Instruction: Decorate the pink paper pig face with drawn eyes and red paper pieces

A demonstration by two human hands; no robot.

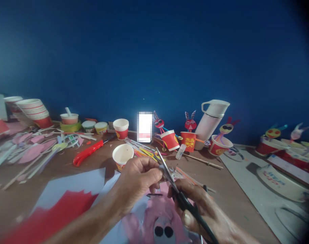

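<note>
My right hand [197, 203] is closed around a pair of scissors [169, 178], with the thumb near the black handle. The blades point up and left, parted, close to the fingertips of my left hand [141, 174]. That hand is closed in a pinch on a small greyish piece, mostly hidden by the fingers and too small to name. Below both hands lies a pink cut-out figure [164, 210] with two black round eyes on a pale patch. Just behind my left hand stands a paper cup [123, 154].
A red utility knife [88, 153] and pink paper scraps [36, 149] lie left. Red paper [55, 217] rests on a white sheet [68, 183] at the front. Behind are stacked cups [33, 110], a lit screen [144, 127], a tilted thermos [211, 122] and cup figures [188, 139].
</note>
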